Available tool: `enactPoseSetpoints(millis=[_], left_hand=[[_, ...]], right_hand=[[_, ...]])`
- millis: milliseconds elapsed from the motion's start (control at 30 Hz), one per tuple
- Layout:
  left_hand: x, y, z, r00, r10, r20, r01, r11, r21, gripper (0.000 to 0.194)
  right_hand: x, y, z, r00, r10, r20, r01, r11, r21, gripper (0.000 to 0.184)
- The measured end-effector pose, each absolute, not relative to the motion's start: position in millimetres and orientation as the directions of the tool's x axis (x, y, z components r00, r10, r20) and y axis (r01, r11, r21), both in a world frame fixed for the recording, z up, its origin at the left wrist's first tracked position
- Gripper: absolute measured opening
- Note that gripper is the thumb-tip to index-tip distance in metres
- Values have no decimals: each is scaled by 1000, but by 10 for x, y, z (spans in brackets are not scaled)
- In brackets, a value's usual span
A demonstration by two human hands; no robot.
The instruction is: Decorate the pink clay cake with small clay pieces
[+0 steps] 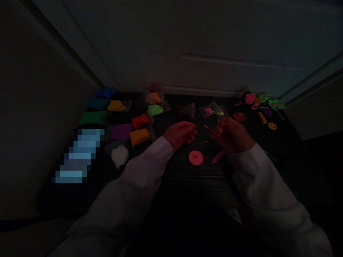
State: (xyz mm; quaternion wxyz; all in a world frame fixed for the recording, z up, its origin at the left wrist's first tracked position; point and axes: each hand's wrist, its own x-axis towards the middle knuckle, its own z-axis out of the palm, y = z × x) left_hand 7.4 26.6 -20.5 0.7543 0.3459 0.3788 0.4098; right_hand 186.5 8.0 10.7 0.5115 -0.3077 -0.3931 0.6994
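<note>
My left hand (182, 135) hovers over the dark table with its fingers curled together; whatever may be in them is hidden. Opposite it, my right hand (232, 136) is closed in a pinch, thumb against fingertips. A tiny pale spot shows at those fingertips, too small to name. Below and between the hands lies a round pink clay disc (195, 157) with an orange rim and a small dark centre. A pink modelling tool (218, 156) lies partly under my right wrist. Behind it is a thinner pink tool (207, 127), and a thin orange strand (204, 142) rests nearby.
Bags of coloured clay stand at the left, among them purple (121, 131), orange (140, 137) and white (119, 156). A blurred bright screen (79, 155) is at far left. Finished clay flowers (250, 98) lie at the back right. A pale panel (214, 76) rises behind the table.
</note>
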Motion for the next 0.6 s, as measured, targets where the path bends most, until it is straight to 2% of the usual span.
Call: enactPoseSetpoints(millis=[133, 333, 367, 433, 500, 600], left_hand=[[75, 262, -205, 382, 879, -285, -355, 424, 833, 25], [72, 236, -159, 449, 836, -316, -341, 488, 803, 13], [74, 226, -151, 471, 820, -325, -334, 507, 795, 12], [80, 206, -141, 509, 789, -343, -319, 543, 777, 12], [85, 195, -139, 528, 771, -356, -318, 568, 759, 11], [84, 200, -144, 530, 767, -362, -341, 584, 737, 11]], right_hand=[[1855, 81, 76, -276, 961, -28, -454, -156, -877, 24], [1848, 109, 11, -201, 980, 5, -249, -46, -967, 23], [1838, 104, 3, -172, 985, 25, -164, -4, -986, 19], [1806, 81, -12, -128, 985, 119, 114, 134, -984, 14], [1769, 50, -31, -150, 955, 256, 390, 295, -872, 13], [1733, 19, -62, -229, 895, 382, 556, 443, -703, 14]])
